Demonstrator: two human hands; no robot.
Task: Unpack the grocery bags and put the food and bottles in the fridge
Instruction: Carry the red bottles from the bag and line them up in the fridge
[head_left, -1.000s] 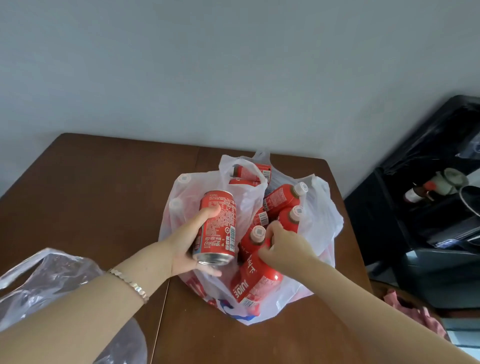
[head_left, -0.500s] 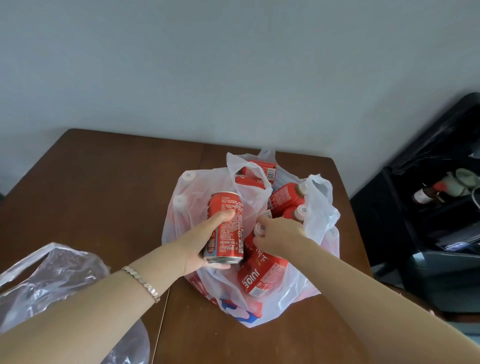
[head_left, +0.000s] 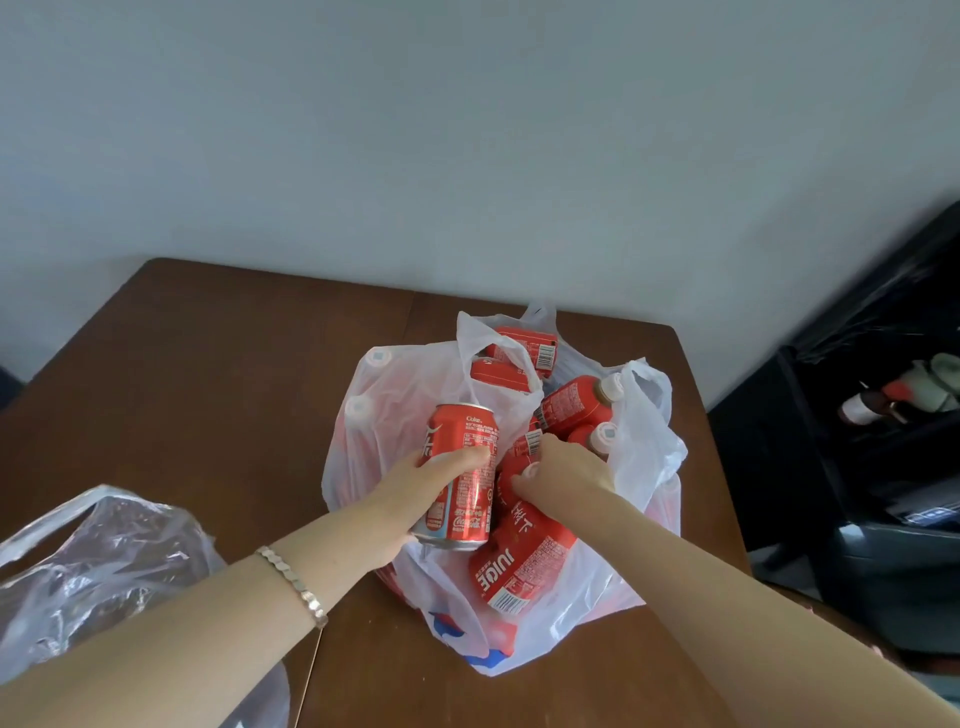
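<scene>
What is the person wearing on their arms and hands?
The left arm and right arm have no sleeves showing. The left hand and right hand wear no gloves, and no rings show. On the left wrist sits a pale, shiny metal bracelet made of small flat links. The right wrist wears nothing.

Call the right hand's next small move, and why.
Probably lift the red plastic juice bottle clear of the white plastic bag. The right hand curls its fingers round the bottle's white-capped neck, the bottle lies on top of the other bottles, and the left hand is occupied gripping the red aluminium cola can.
</scene>
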